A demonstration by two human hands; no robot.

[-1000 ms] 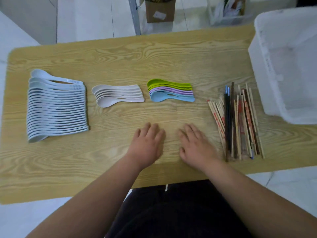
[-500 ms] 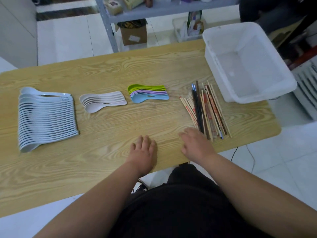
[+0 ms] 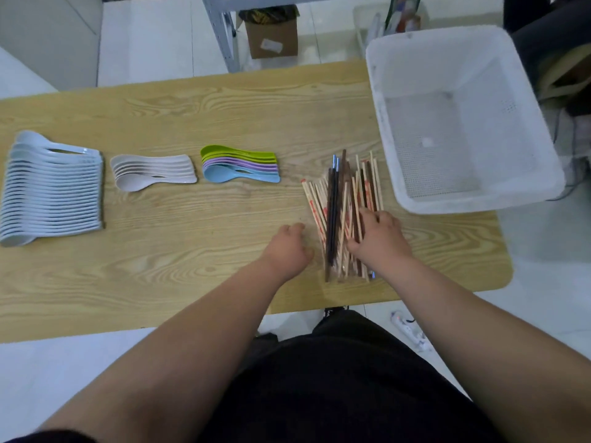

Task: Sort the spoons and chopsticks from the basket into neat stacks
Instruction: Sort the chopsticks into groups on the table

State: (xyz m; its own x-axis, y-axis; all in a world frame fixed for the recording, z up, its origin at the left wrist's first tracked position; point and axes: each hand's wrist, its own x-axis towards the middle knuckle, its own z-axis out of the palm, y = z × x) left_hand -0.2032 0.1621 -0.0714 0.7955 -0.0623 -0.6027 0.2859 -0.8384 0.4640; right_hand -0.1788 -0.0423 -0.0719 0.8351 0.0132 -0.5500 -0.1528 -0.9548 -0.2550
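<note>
A loose bundle of chopsticks, wooden, dark brown and black, lies on the wooden table right of centre. My right hand rests on top of the bundle's near half, fingers spread over the sticks. My left hand lies on the table just left of the bundle, fingers curled, holding nothing. A long row of pale blue spoons sits at the far left. Beside it lies a small stack of white spoons, then a stack of green, purple and blue spoons. The white basket stands at the right, with no utensils in it.
The basket overhangs the table's right end. Behind the table stand a metal shelf leg and a cardboard box on the floor. A power strip lies on the floor near my right arm.
Both hands moved right from the table's middle. My right hand went onto the chopsticks and my left hand came up beside them. The camera also shifted right.
</note>
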